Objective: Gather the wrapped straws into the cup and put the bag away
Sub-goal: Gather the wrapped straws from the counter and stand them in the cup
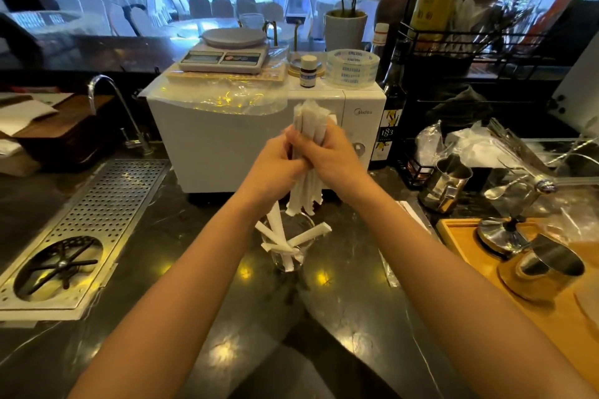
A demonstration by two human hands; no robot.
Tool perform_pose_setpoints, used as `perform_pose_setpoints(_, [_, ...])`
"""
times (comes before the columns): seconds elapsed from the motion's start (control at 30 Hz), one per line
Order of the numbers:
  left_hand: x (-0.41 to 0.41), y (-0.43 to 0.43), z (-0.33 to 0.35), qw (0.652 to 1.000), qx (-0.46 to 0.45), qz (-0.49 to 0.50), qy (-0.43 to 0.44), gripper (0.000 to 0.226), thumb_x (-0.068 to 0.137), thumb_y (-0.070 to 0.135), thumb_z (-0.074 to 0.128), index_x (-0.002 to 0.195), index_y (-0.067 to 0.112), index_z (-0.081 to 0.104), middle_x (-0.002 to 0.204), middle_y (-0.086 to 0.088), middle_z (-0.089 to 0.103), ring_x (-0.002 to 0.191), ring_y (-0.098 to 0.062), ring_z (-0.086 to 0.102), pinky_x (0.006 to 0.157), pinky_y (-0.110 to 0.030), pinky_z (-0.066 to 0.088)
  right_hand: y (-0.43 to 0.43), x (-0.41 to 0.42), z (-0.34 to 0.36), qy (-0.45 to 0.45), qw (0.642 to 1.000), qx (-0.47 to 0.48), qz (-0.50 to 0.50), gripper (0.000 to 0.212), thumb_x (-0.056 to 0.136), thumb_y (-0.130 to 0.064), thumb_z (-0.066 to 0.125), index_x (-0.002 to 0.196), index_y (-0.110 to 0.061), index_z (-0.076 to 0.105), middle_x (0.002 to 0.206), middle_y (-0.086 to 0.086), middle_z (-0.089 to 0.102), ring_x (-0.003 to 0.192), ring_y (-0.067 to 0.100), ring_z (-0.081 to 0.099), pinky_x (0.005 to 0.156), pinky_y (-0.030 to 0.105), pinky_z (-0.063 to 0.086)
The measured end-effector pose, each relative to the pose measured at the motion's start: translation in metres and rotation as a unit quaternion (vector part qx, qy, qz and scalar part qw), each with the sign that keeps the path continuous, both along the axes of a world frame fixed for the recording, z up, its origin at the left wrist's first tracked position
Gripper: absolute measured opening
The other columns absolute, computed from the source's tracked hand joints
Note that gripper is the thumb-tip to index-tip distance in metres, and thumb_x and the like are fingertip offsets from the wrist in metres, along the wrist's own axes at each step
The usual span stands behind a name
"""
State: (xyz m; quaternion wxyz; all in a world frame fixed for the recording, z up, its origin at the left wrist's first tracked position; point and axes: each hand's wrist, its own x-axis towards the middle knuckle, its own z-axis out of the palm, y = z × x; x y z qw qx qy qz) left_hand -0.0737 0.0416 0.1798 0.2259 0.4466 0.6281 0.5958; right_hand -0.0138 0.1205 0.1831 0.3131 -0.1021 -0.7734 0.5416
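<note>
Left hand and right hand clamp the bundle of white paper-wrapped straws upright, fingers pressed around it, above the clear glass cup. Recommended: align the lower ends over the rim before lowering.

Person at the counter, two arms showing. Both forearms are showing bare from elbow to wrist; no sleeve is reaching into view. Left hand: bare, wearing no glove, ring or watch that can be seen. Right hand: bare likewise, wrist unadorned. Fingernails are showing short and unpainted where visible.
</note>
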Motion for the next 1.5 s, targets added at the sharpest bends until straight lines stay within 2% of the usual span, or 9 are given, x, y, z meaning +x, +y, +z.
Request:
perform_pose_setpoints(0.13, [-0.009,0.003,-0.029,0.998,-0.032,0.038,-0.050,0.036,0.085,-0.003,0.044,0.116,0.012,0.050,0.091,0.005,0.059,0.089,-0.007,0.058,0.075,-0.021,0.050,0.005,-0.015,-0.032,-0.041,0.998,-0.046,0.013,0.015,0.090,-0.016,0.052,0.103,-0.009,0.054,0.080,-0.002,0.057,0.080,0.013,0.058,0.075,0.023,0.049])
perform_pose_setpoints(0.37, [-0.012,0.005,-0.064,0.988,-0.068,0.093,-0.102,0.036,0.089,0.008,0.046,0.124,0.014,0.047,0.100,0.000,0.060,0.103,-0.020,0.059,0.088,-0.035,0.051,0.007,-0.021,-0.055,-0.086,0.993,-0.077,0.038,0.014,0.090,-0.019,0.053,0.103,-0.015,0.053,0.083,-0.005,0.058,0.080,0.006,0.059,0.071,0.015,0.049])
perform_pose_setpoints(0.5, [-0.010,0.004,-0.074,0.987,-0.070,0.096,-0.110,0.035,0.088,0.010,0.049,0.123,0.016,0.048,0.100,0.000,0.060,0.104,-0.020,0.058,0.084,-0.030,0.051,0.009,-0.019,-0.064,-0.090,0.992,-0.069,0.046,0.011,0.089,-0.018,0.054,0.099,-0.015,0.052,0.082,-0.004,0.056,0.080,0.009,0.057,0.073,0.019,0.048])
perform_pose_setpoints(0.77, [-0.021,-0.011,-0.086,0.991,-0.070,0.115,-0.011,0.033,0.084,0.015,0.057,0.116,0.018,0.048,0.103,0.000,0.059,0.099,-0.014,0.059,0.078,-0.023,0.051,0.011,-0.014,-0.076,-0.122,0.990,0.038,0.050,0.025,0.087,-0.016,0.058,0.111,-0.013,0.055,0.104,-0.005,0.055,0.100,0.009,0.051,0.081,0.015,0.042])
perform_pose_setpoints(0.9, [-0.024,-0.019,-0.086,0.982,-0.075,0.161,0.061,0.052,0.082,0.017,0.061,0.127,0.021,0.034,0.086,0.008,0.053,0.085,-0.024,0.063,0.073,-0.035,0.054,0.013,-0.010,-0.078,-0.148,0.978,0.144,0.042,0.029,0.089,-0.019,0.054,0.117,-0.012,0.056,0.121,0.007,0.057,0.107,0.011,0.049,0.090,0.022,0.039])
perform_pose_setpoints(1.0, [-0.025,-0.022,-0.087,0.970,-0.081,0.189,0.126,0.056,0.083,0.015,0.059,0.132,0.022,0.031,0.078,-0.003,0.057,0.076,-0.035,0.064,0.071,-0.044,0.055,0.012,-0.009,-0.080,-0.154,0.972,0.173,0.040,0.029,0.090,-0.020,0.053,0.118,-0.014,0.057,0.122,0.007,0.058,0.112,0.015,0.051,0.093,0.025,0.040])
perform_pose_setpoints(1.17, [-0.025,-0.020,-0.095,0.957,-0.087,0.178,0.213,0.029,0.090,0.016,0.049,0.118,0.011,0.053,0.113,-0.012,0.062,0.095,-0.013,0.056,0.074,-0.012,0.043,0.012,-0.009,-0.086,-0.167,0.964,0.207,0.028,0.026,0.092,-0.019,0.049,0.114,-0.014,0.061,0.118,0.008,0.060,0.110,0.017,0.054,0.093,0.029,0.043])
perform_pose_setpoints(1.3, [-0.026,-0.019,-0.098,0.941,-0.105,0.203,0.248,0.029,0.092,0.017,0.043,0.115,0.005,0.057,0.120,-0.013,0.057,0.111,-0.021,0.054,0.087,-0.021,0.038,0.013,-0.007,-0.088,-0.200,0.952,0.229,0.026,0.026,0.093,-0.019,0.046,0.114,-0.013,0.061,0.119,0.007,0.061,0.110,0.018,0.055,0.093,0.028,0.043])
perform_pose_setpoints(1.5, [-0.026,-0.022,-0.096,0.937,-0.118,0.235,0.231,0.038,0.092,0.012,0.041,0.130,0.009,0.043,0.115,-0.017,0.062,0.096,-0.027,0.059,0.081,-0.031,0.045,0.016,-0.005,-0.090,-0.240,0.933,0.266,0.025,0.031,0.095,-0.018,0.041,0.122,-0.014,0.056,0.128,0.005,0.059,0.118,0.019,0.053,0.100,0.032,0.042])
